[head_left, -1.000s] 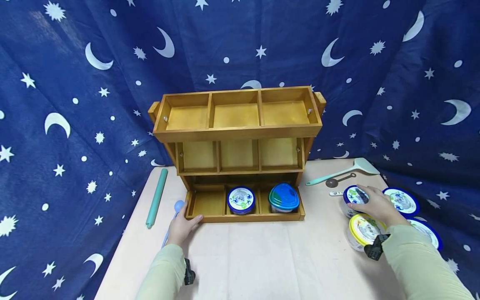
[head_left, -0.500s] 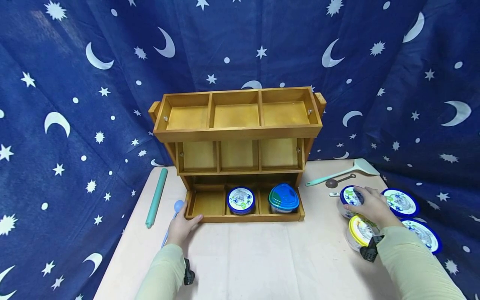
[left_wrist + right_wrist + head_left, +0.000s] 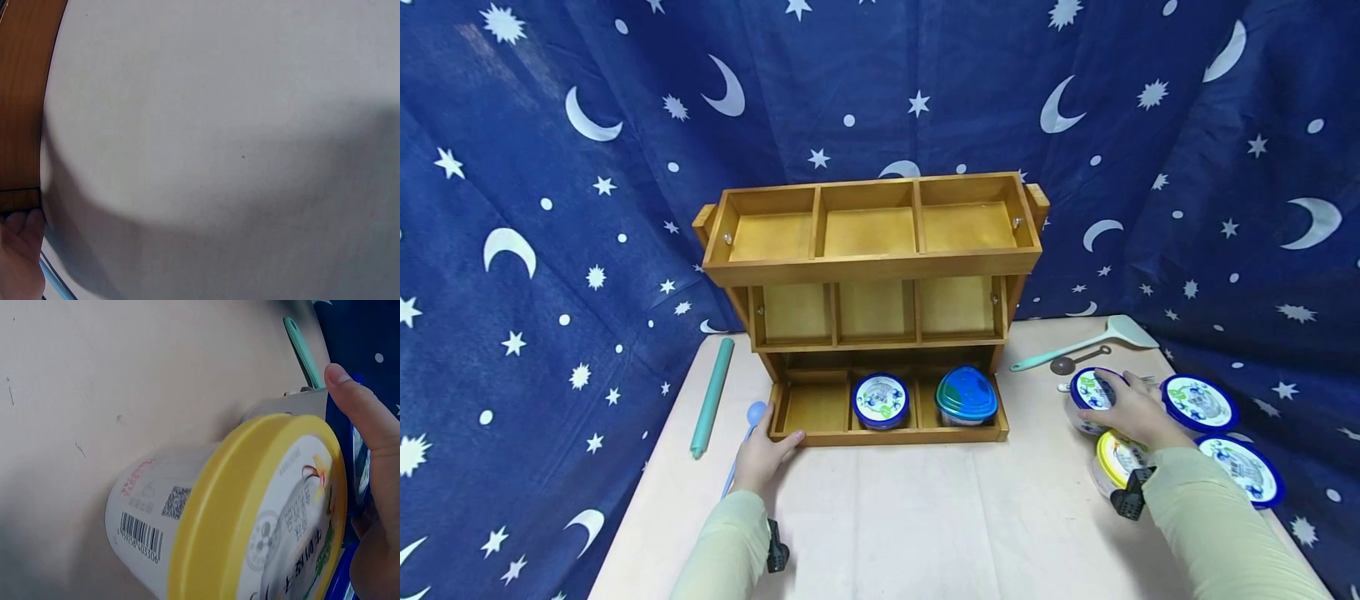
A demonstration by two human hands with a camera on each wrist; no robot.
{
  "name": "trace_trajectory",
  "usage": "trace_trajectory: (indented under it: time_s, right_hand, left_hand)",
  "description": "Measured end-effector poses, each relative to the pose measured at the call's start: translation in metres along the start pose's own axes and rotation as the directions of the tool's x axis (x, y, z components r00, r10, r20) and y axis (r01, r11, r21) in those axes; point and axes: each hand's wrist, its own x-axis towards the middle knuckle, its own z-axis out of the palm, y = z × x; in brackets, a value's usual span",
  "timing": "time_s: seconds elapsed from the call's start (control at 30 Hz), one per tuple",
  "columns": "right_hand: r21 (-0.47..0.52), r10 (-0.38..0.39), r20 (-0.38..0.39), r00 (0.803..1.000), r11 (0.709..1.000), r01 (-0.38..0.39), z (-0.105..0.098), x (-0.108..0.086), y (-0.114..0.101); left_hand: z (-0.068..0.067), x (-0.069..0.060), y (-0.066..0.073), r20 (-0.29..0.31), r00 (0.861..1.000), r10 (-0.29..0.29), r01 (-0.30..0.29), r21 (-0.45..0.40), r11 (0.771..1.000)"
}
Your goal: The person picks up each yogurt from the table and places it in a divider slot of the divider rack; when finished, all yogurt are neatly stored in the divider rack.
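My right hand (image 3: 1131, 408) grips a clear plastic tub with a blue-rimmed lid (image 3: 1092, 390) from above; in the right wrist view its thumb lies along the rim. Close in front stands a tub with a yellow-rimmed lid (image 3: 256, 512), partly under the right wrist in the head view. My left hand (image 3: 763, 454) holds the lower left corner of a tiered wooden box (image 3: 872, 268), thumb on the front wall and fingers at the side. Another blue-lidded tub (image 3: 882, 402) sits in the bottom tier's middle compartment, and a blue-lidded container (image 3: 967, 394) in its right one.
Two more blue-rimmed tubs (image 3: 1200, 403) stand right of the right hand. A pale green turner (image 3: 1123, 332) and a brown measuring spoon (image 3: 1067, 365) lie behind. At the left are a teal rod (image 3: 712, 398) and a blue spoon-like utensil (image 3: 756, 413), partly hidden by the left hand.
The right hand has shifted left with the blue-lidded tub, away from the other blue-rimmed tubs. The left hand has stayed at the box corner.
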Motion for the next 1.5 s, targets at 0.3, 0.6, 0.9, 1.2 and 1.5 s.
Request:
trace_trajectory:
  time_s: [0.3, 0.6, 0.9, 1.2, 1.5]
  right_hand:
    - [-0.003, -0.030, -0.012, 0.999, 1.000, 0.030, 0.007, 0.001, -0.010]
    - [0.032, -0.078, -0.067, 0.995, 0.996, 0.081, 0.006, -0.004, -0.028]
    - [0.080, -0.110, -0.068, 0.992, 0.990, 0.116, -0.012, -0.009, -0.049]
    - [0.075, -0.196, -0.080, 0.977, 0.976, 0.202, -0.029, -0.016, -0.064]
    - [0.002, -0.279, -0.039, 0.959, 0.960, 0.280, -0.035, -0.028, -0.080]
  left_hand:
    - [0.001, 0.000, 0.000, -0.006, 1.000, 0.006, -0.006, 0.002, 1.000]
    - [0.000, -0.001, 0.000, 0.003, 1.000, -0.003, 0.003, -0.001, 1.000]
    - [-0.001, -0.002, 0.001, 0.013, 1.000, -0.016, 0.016, 0.003, 1.000]
    - [-0.001, -0.001, 0.001, 0.027, 0.999, -0.029, 0.029, -0.002, 1.000]
    - [-0.001, -0.002, 0.001, 0.014, 1.000, -0.016, 0.016, 0.006, 1.000]
